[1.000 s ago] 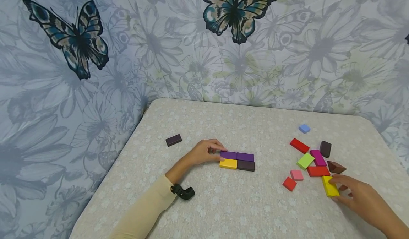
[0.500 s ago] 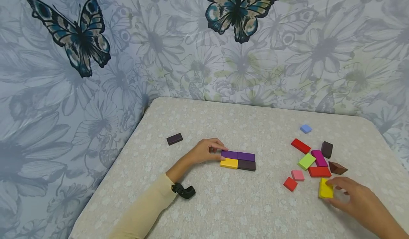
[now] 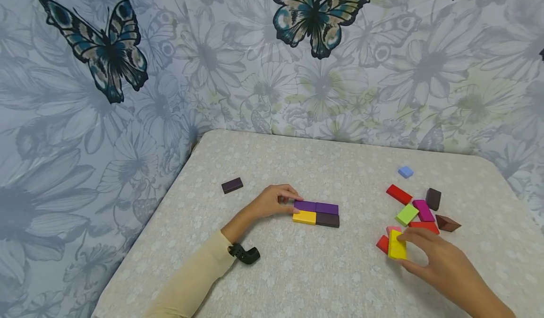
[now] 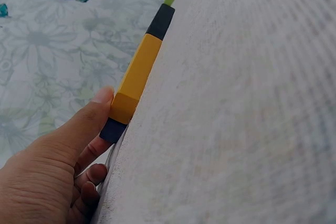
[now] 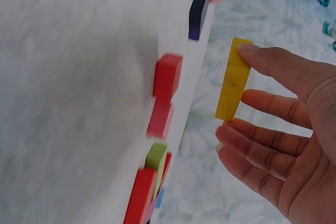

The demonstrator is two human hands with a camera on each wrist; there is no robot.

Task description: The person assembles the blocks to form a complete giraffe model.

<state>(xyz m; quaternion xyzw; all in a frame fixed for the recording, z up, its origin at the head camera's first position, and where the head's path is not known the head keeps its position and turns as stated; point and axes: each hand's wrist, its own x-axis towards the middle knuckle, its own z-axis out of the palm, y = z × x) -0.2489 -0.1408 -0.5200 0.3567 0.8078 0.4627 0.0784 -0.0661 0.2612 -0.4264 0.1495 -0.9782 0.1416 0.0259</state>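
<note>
A yellow block (image 3: 397, 248) is hanging above the table (image 3: 297, 270), on the person's right. The right hand (image 3: 446, 259) is gripping it between thumb and fingertips; that narrow hold could be letting it twist or slip if the pinch loosens. In the head view it is partly covering a small red block (image 3: 382, 244) and a pink block (image 3: 393, 229), while the right wrist view is showing it raised clear of them. Dipping too low could knock either one askew. Farther left, a four-block rectangle (image 3: 316, 213) is lying flat, two purple blocks behind an orange-yellow and a dark one. The left hand (image 3: 272, 201) is pinching its left end between thumb and index finger; squeezing or pushing unevenly there could be opening the seams.
</note>
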